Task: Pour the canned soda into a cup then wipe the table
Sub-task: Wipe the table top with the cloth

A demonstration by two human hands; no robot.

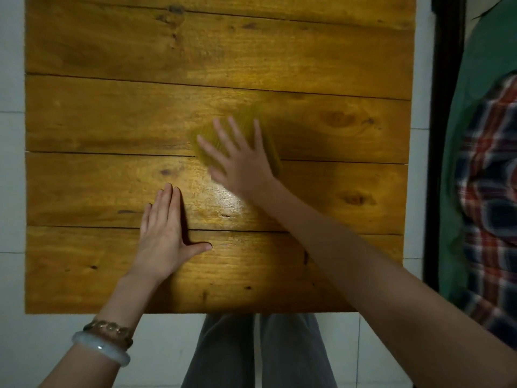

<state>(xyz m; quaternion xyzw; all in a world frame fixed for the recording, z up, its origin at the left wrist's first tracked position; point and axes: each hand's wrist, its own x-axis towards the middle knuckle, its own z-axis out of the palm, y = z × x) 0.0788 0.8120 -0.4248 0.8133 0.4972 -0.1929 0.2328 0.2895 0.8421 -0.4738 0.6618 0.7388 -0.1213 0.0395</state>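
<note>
Right hand [240, 161] is flat with fingers spread, pressing a blurred yellow cloth [270, 148] onto the wooden table [112, 107]. The cloth sits right under the palm, peeking out past the fingertips. Left hand [162, 233] lies flat beside it on the left, thumb out, holding nothing.

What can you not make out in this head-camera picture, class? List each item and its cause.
Head view: the cloth is motion-blurred and mostly covered by the right hand; its shape is unclear.
Head view: the checked fabric is cut off by the right edge.
Nowhere in frame: the can and cup.
</note>
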